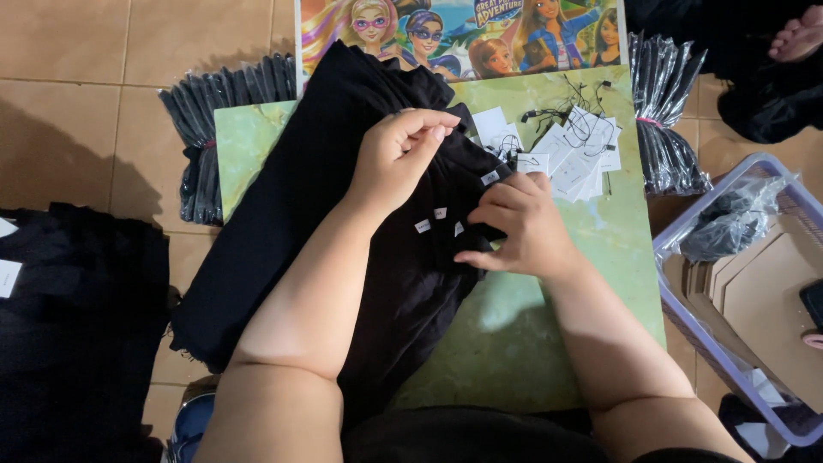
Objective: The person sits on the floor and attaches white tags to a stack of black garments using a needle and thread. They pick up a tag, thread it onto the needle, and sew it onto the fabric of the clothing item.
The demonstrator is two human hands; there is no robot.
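Both hands work on a stack of black garments (283,214) lying across a green marbled board (549,343). Left hand (396,159) has its fingers bunched together, pinching a fold of black cloth near the top edge of the stack. Right hand (519,227) rests just beside it with fingers curled onto the cloth edge — whether it grips anything I cannot tell. The cloth is plain, dark and soft, layered in folds, with small white labels (439,219) showing along its edge between the two hands.

Past the garments, on the board's far right part, lies a loose pile of white paper tags (574,146) with black strings. Bundles of black items in clear bags (664,111) stand to either side of the board — a plastic basket (686,309) sits to its right.
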